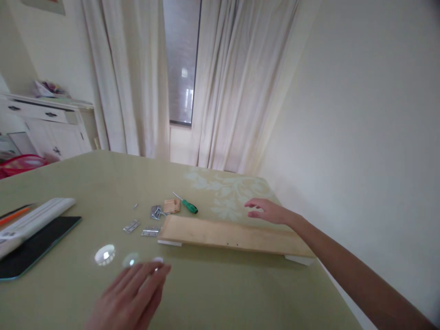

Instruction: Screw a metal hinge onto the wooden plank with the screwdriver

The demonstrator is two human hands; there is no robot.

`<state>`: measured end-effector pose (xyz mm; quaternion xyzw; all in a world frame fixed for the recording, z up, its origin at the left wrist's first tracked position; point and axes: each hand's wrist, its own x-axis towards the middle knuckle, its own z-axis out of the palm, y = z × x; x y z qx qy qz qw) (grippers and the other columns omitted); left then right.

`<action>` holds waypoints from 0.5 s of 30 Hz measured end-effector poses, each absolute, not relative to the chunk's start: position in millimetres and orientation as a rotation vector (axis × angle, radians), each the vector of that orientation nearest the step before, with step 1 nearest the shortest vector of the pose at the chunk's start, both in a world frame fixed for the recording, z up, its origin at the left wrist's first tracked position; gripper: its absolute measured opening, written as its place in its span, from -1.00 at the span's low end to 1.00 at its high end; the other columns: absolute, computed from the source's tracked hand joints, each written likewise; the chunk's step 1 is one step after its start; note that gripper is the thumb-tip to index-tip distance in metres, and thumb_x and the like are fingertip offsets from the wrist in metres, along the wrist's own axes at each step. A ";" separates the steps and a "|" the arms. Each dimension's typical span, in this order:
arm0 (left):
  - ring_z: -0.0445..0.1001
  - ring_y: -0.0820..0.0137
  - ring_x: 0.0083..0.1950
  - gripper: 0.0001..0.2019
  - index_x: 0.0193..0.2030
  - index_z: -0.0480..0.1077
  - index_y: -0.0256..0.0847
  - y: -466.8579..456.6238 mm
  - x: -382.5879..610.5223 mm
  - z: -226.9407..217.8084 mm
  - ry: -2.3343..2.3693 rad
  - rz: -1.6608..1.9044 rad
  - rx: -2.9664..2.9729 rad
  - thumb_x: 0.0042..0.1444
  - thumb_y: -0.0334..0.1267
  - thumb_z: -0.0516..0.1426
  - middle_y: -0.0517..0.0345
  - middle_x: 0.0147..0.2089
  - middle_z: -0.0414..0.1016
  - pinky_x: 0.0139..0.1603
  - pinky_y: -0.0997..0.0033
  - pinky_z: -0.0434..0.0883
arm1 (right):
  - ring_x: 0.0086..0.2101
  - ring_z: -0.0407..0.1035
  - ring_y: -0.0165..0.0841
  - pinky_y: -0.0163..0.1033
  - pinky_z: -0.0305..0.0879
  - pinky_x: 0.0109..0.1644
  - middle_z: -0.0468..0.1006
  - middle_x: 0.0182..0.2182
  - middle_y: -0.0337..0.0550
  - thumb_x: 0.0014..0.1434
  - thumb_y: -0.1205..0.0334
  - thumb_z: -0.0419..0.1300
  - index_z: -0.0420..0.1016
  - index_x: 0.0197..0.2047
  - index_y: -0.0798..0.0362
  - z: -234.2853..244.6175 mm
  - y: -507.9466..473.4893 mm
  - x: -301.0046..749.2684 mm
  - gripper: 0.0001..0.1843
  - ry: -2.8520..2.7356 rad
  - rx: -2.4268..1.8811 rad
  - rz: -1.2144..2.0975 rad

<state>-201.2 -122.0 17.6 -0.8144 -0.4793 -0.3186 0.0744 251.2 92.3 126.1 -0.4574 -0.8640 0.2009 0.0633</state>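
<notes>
A long, pale wooden board (220, 233) lies across the right part of the table, raised on white end pieces (298, 259). Two small dark holes show along its near edge. My right hand (266, 211) hovers above and behind the board's right half, thumb and fingers apart, holding nothing. My left hand (132, 295) is over the table's front, fingers stretched forward, with no object visible in it. Beyond the board's left end are metal hinges (150, 232), a small heap of screws (157, 212), a little wooden block (171, 206) and a green-handled screwdriver (189, 206).
At the left lie a black flat board (44, 243), a long white object (37, 221) and an orange pencil-like item (14, 215). Bright light reflections mark the table top (213, 293). Curtains (237, 91) hang behind; a white cabinet (51, 128) stands back left.
</notes>
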 end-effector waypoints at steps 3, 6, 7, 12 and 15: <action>0.48 -0.07 0.36 -0.32 0.48 0.30 -0.04 -58.9 -184.3 41.5 -1.505 -0.703 -2.455 0.22 -0.20 0.28 -0.08 0.44 0.45 0.35 -0.21 0.45 | 0.38 0.26 0.18 0.22 0.14 0.49 0.34 0.44 0.23 0.07 -0.47 0.38 0.36 0.48 0.05 122.8 49.4 306.3 0.11 -2.670 -1.615 0.573; 0.25 -0.08 0.55 0.01 0.57 0.16 -0.10 -8.5 -173.8 66.8 -1.603 -0.301 -2.685 -0.06 -0.22 0.39 -0.10 0.55 0.29 0.58 -0.19 0.15 | 0.45 0.13 0.23 0.21 0.03 0.53 0.18 0.51 0.31 -0.09 -0.40 0.48 0.13 0.59 0.15 115.7 17.3 341.5 0.37 -2.717 -1.786 0.534; 0.21 -0.08 0.57 0.08 0.58 0.13 -0.12 4.5 -172.2 72.4 -1.648 -0.149 -2.733 -0.14 -0.25 0.40 -0.13 0.56 0.27 0.60 -0.18 0.08 | 0.44 0.14 0.23 0.21 0.03 0.53 0.17 0.51 0.33 -0.11 -0.36 0.50 0.07 0.61 0.18 112.9 10.8 349.4 0.41 -2.725 -1.831 0.519; 0.35 -0.11 0.47 -0.07 0.40 0.34 -0.18 37.9 -172.9 78.4 -1.700 0.181 -2.790 -0.24 -0.31 0.39 -0.23 0.40 0.45 0.58 -0.12 0.09 | 0.38 0.24 0.22 0.16 0.13 0.47 0.25 0.46 0.39 -0.15 -0.12 0.51 0.03 0.61 0.21 100.8 4.3 367.8 0.39 -2.721 -1.988 0.464; 0.47 -0.10 0.35 -0.27 0.22 0.46 -0.22 23.2 -174.0 75.4 -1.742 0.071 -2.807 -0.21 -0.26 0.36 -0.22 0.29 0.53 0.47 -0.04 0.27 | 0.30 0.36 0.17 0.08 0.25 0.39 0.42 0.36 0.31 -0.18 0.05 0.52 0.31 0.49 0.10 99.9 10.9 368.6 0.16 -2.745 -1.998 0.457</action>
